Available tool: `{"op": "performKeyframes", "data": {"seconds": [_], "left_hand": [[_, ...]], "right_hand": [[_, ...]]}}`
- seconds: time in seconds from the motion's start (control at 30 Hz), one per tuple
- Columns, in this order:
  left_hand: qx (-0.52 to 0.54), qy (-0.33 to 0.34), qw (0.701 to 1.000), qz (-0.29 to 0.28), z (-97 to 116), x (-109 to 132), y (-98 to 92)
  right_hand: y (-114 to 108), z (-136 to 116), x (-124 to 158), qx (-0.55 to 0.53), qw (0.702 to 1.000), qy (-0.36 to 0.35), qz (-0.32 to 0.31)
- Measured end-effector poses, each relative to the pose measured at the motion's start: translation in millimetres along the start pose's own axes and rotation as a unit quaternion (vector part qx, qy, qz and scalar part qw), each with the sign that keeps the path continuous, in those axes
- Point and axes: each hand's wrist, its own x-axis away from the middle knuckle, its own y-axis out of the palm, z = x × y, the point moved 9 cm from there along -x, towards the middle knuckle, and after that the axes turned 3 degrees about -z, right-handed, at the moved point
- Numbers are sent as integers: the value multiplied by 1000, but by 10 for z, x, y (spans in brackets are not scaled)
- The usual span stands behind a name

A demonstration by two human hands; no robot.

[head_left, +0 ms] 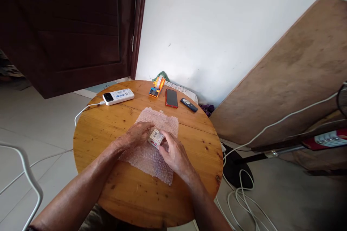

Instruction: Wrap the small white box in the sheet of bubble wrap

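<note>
Fingers of our right hand: thumb and forefinger pinching small box at its right side, mid-frame, print showing. Our left hand just left of box, fingers stretched close together; whether they touch it, we cannot tell. Bubble wrap beneath, on round wooden table. Orange tape dispenser, red-edged phone just above centre of frame.

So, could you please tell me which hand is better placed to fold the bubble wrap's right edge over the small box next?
Probably the right hand: it is over that side of the bubble wrap, beside the small box. The left hand, on the box's other side, would have to reach across.
</note>
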Motion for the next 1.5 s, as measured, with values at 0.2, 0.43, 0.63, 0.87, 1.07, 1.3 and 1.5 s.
{"op": "performKeyframes", "data": {"seconds": [0.2,0.43,0.63,0.87,1.07,1.3,1.5], "left_hand": [[-7,8,1000,-23,61,-6,10],[31,-49,998,20,-27,6,-98],[62,-56,994,72,-8,33,-243],[64,-19,995,71,49,48,-244],[56,129,988,-56,298,121,23],[22,92,994,-46,271,120,34],[62,67,994,-59,290,148,-69]], "right_hand": [[40,136,-80,-94,995,-8,-15],[-154,-107,124,-7,999,-3,37],[-28,-507,514,122,991,-43,-31],[190,-566,668,166,984,-55,-23],[269,-602,647,163,981,-100,21],[112,-586,547,128,989,-77,1],[-71,-564,446,137,988,-74,20]]}}
